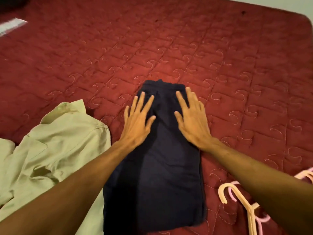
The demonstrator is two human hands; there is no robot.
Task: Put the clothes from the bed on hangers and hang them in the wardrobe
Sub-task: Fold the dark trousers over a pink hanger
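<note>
A folded dark navy garment lies lengthwise on the bed in front of me. My left hand lies flat on its upper left part with fingers spread and straight. My right hand lies flat on its upper right part, fingers also straight. A crumpled pale green shirt lies to the left, touching the dark garment's lower left edge. Plastic hangers, cream and pink, lie at the lower right, partly under my right forearm.
The red quilted bedspread covers the whole bed. Its far right corner meets a pale wall. A whitish object lies at the far left edge.
</note>
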